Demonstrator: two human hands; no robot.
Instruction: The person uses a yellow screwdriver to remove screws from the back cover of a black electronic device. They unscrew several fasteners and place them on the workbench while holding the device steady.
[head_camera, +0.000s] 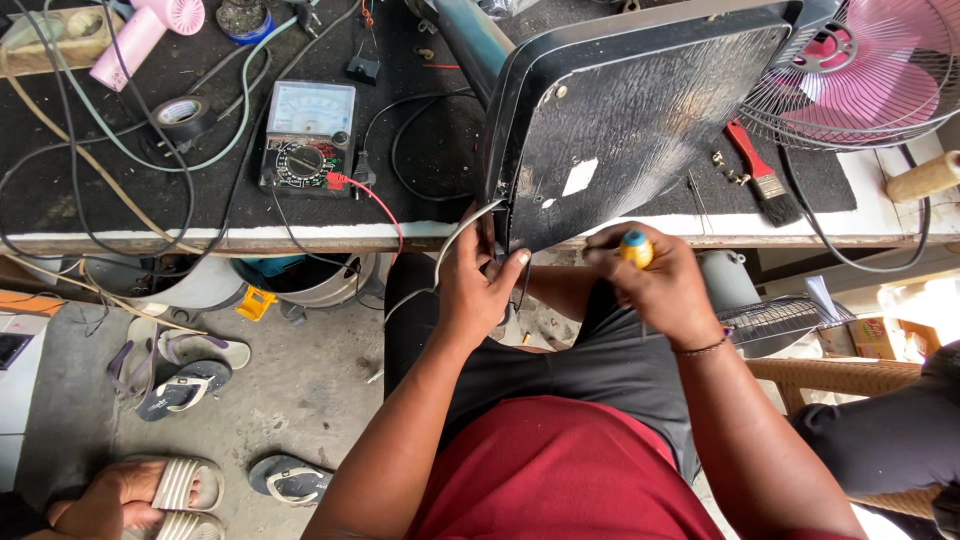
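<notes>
My left hand (478, 285) grips the lower corner of a black square fan base (640, 110) that is tilted up on the bench edge, its underside facing me. A white cable (455, 240) runs past my thumb. My right hand (655, 280) is closed around a screwdriver with a yellow handle and blue cap (636, 248), held at the base's lower edge. The screwdriver's tip is hidden.
An analog multimeter (308, 138) with a red lead, black tape roll (183, 115), tangled cables and a pink hair dryer (145, 28) lie on the black bench mat. A pink fan with wire guard (860, 65) and a red brush (765, 175) sit right. Sandals and another person's foot (120, 495) are on the floor left.
</notes>
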